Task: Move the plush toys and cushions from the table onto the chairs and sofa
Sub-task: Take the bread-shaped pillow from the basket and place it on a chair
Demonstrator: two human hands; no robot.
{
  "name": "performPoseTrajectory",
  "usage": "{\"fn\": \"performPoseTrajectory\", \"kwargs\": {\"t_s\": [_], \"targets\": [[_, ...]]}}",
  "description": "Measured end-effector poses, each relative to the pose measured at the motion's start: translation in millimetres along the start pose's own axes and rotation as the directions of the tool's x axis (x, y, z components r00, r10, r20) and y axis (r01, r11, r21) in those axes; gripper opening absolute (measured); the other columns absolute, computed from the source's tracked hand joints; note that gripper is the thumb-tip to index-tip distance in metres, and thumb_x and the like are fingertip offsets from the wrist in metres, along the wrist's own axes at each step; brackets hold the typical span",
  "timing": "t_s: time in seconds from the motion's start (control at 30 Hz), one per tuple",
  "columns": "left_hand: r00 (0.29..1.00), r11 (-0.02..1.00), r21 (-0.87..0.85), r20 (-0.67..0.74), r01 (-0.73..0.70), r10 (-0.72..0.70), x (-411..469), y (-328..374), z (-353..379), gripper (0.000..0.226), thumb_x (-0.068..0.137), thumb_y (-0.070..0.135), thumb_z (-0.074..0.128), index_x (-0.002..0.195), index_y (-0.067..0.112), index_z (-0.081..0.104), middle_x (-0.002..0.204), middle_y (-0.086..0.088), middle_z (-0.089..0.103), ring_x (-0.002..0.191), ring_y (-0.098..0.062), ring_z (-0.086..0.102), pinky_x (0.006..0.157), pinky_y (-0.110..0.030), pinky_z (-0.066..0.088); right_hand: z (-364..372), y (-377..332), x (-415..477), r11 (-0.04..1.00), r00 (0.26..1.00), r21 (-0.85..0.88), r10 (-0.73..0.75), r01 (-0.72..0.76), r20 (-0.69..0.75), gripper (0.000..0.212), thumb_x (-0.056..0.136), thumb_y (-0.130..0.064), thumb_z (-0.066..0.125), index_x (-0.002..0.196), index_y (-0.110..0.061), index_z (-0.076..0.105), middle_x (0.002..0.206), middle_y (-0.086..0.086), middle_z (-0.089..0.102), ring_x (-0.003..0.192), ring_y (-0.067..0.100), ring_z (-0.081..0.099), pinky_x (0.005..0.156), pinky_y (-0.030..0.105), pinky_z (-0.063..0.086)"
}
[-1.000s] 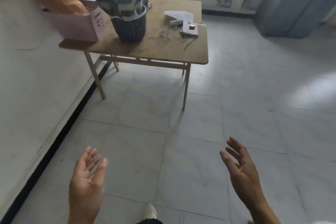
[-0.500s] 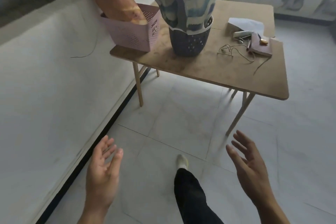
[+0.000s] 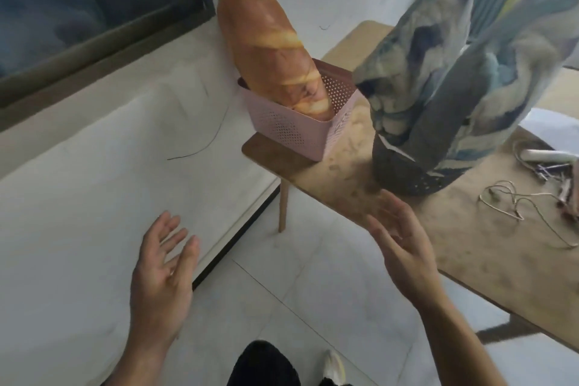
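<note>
Over on the left, a dark window frame (image 3: 103, 37) sits above the white wall, and below it the left hand (image 3: 161, 269) is up with the palm turned inward, fingers spread and holding nothing, hanging over the floor short of the table. Moving across, the wooden table (image 3: 488, 247) comes in at an angle, and on its near-left corner stands a pink perforated basket (image 3: 291, 131) with a bread-shaped plush (image 3: 269, 47) planted in it, leaning up and left, well clear of either hand. Next, the right hand (image 3: 404, 241) is empty too, fingers splayed and palm facing left, raised over the table's front edge, fingertips near a dark perforated basket (image 3: 404, 172). A blue-and-cream cushion (image 3: 463, 72) is stuffed into that basket and towers out of it. Far right, a loose tangle of cord (image 3: 517, 200) lies on the tabletop.
</note>
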State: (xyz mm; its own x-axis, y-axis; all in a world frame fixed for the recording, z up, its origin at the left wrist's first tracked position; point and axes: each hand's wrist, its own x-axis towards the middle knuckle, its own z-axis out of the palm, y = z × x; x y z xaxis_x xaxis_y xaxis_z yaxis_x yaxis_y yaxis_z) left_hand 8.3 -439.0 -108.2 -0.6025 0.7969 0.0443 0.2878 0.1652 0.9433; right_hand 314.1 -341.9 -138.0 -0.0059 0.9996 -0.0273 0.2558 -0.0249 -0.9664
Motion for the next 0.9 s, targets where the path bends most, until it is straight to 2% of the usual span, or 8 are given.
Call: {"fn": "performPoseTrajectory", "kwargs": {"t_s": [0.13,0.3,0.43,0.57,0.63,0.7,0.77,0.9], "targets": [[0.998,0.999,-0.027,0.048,0.029,-0.028,76.9,-15.0,27.2,0.051,0.098,0.015,0.062,0.146,0.022,0.046,0.138,0.009,0.059,0.125,-0.007,0.059,0.085,-0.008,0.045,41.2,-5.8,70.0,0.999,1.0,-0.048,0.02,-0.019,0.01,0.055,0.095,-0.042,0.064,0.146,-0.037,0.045,0.143,-0.017,0.054,0.127,0.001,0.056,0.098,0.027,0.052],[0.969,0.999,0.011,0.241,0.043,-0.045,205.5,-41.7,73.0,0.056,0.097,0.017,0.063,0.149,0.02,0.042,0.145,0.003,0.055,0.129,-0.014,0.056,0.087,-0.011,0.041,98.0,2.3,145.3,0.994,0.989,-0.023,0.103,-0.106,-0.109,0.052,0.094,-0.041,0.068,0.142,-0.044,0.048,0.141,-0.02,0.056,0.126,0.004,0.057,0.095,0.026,0.055],[0.929,1.0,0.013,0.37,-0.011,0.005,321.0,-23.0,99.4,0.056,0.099,0.018,0.062,0.151,0.019,0.04,0.146,0.003,0.052,0.131,-0.014,0.054,0.087,-0.01,0.041,134.5,-22.9,211.8,0.988,0.971,-0.046,0.136,-0.148,-0.198,0.056,0.094,-0.034,0.069,0.145,-0.035,0.048,0.14,-0.014,0.056,0.12,-0.003,0.057,0.076,0.007,0.052],[0.894,0.997,-0.051,0.442,-0.052,0.069,422.0,2.5,126.5,0.064,0.097,0.026,0.067,0.152,0.019,0.037,0.143,0.005,0.051,0.133,-0.014,0.051,0.093,-0.015,0.042,158.0,-55.1,285.6,0.994,0.971,-0.068,0.068,-0.086,-0.231,0.056,0.096,-0.033,0.065,0.148,-0.03,0.045,0.14,-0.012,0.055,0.125,0.002,0.055,0.09,0.018,0.055],[0.881,0.996,-0.092,0.469,-0.021,0.062,460.5,13.0,146.0,0.073,0.091,0.036,0.073,0.152,0.023,0.036,0.144,0.006,0.052,0.135,-0.014,0.05,0.101,-0.025,0.043,167.9,-60.0,323.5,0.994,0.969,-0.05,0.08,-0.094,-0.236,0.058,0.096,-0.038,0.063,0.15,-0.029,0.042,0.141,-0.013,0.05,0.123,0.001,0.054,0.085,0.011,0.054],[0.834,0.984,-0.178,0.545,0.018,0.083,490.2,19.9,169.2,0.073,0.085,0.038,0.077,0.148,0.029,0.041,0.143,0.008,0.056,0.134,-0.011,0.054,0.107,-0.033,0.045,179.4,-59.7,363.7,0.994,0.963,-0.024,0.101,-0.11,-0.251,0.063,0.095,-0.046,0.061,0.152,-0.031,0.038,0.145,-0.014,0.045,0.126,0.003,0.052,0.098,0.021,0.053],[0.778,0.97,-0.234,0.62,0.063,0.099,510.4,21.1,192.0,0.075,0.078,0.046,0.081,0.143,0.037,0.046,0.143,0.01,0.059,0.13,-0.008,0.057,0.108,-0.036,0.048,191.7,-51.4,400.8,0.988,0.954,-0.024,0.144,-0.156,-0.264,0.069,0.096,-0.055,0.058,0.156,-0.036,0.03,0.159,-0.009,0.035,0.141,0.01,0.04,0.116,0.038,0.038],[0.716,0.955,-0.247,0.696,0.162,0.058,522.0,16.1,216.7,0.103,0.059,0.074,0.082,0.147,0.041,0.04,0.151,0.013,0.052,0.136,-0.007,0.052,0.117,-0.042,0.039,217.4,-30.7,451.6,0.964,0.975,-0.202,0.135,-0.171,-0.178,0.084,0.093,-0.076,0.037,0.162,-0.032,0.018,0.171,-0.004,0.015,0.156,0.012,0.01,0.128,0.042,0.007]]}}
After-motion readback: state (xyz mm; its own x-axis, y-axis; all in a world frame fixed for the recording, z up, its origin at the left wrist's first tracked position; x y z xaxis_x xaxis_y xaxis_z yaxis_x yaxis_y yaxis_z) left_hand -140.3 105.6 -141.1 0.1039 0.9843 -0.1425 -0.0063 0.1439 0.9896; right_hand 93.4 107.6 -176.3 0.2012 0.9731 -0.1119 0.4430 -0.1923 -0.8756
